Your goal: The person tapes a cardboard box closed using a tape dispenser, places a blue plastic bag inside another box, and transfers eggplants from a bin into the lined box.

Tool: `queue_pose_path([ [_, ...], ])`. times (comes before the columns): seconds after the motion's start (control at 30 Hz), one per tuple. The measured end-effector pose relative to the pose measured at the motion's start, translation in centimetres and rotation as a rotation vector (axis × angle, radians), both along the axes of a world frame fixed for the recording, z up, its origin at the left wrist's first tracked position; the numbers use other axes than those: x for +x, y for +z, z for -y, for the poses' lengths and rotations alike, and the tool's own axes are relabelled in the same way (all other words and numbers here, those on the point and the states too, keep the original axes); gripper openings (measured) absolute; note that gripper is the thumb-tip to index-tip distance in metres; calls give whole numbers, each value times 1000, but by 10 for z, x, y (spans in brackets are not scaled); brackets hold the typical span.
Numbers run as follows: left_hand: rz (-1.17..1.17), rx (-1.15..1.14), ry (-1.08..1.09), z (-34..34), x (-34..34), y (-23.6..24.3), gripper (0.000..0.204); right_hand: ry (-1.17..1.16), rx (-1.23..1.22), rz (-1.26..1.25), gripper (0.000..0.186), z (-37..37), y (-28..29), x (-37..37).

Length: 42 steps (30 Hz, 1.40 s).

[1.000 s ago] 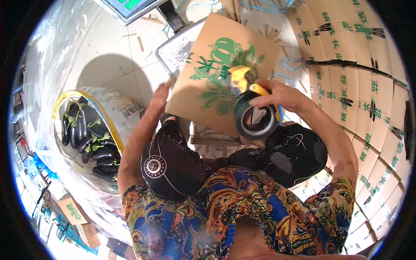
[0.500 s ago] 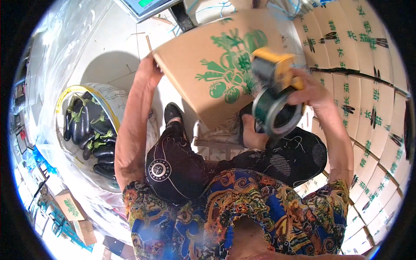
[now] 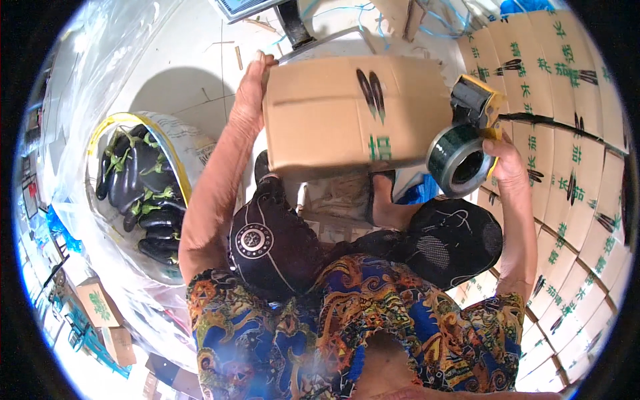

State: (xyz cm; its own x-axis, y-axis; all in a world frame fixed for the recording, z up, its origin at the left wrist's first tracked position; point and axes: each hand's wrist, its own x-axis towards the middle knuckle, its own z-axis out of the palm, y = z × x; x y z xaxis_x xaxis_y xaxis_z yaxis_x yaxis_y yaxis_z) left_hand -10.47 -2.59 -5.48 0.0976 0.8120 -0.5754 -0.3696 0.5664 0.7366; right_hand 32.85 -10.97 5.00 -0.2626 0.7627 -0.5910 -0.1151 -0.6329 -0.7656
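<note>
A cardboard box (image 3: 333, 127) is tilted over between my hands, a printed side panel facing up. My left hand (image 3: 251, 93) is closed on its left end, fingers at the upper corner. My right hand (image 3: 504, 160) grips a yellow-and-black tape dispenser (image 3: 477, 93) with a large dark-green roll of tape (image 3: 441, 157), against the box's right end; whether those fingers also touch the box is hidden. My knees and a bare ankle show below the box.
At left, an open sack (image 3: 175, 157) holds several eggplants (image 3: 133, 180), beside clear plastic sheeting. A scale display (image 3: 243, 8) on a black post stands at the top. Flattened or stacked cartons (image 3: 553, 173) fill the right side. Blue strapping and scraps lie on the tiled floor.
The box has been raised and turned over from its large printed face to a narrower side. My left hand moved upward; my right hand moved right with the dispenser.
</note>
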Motion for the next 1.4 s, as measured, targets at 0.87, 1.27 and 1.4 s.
queue_pose_path([
  [0.87,-1356,997,-237,3,50,27,55,33,-148,155,56,8,-14,-23],
  [1.27,-737,629,-284,-21,20,12,58,42,-157,207,54,1,6,-50],
  [1.4,-329,441,-190,-19,9,14,79,274,-51,433,64,-7,16,-51],
])
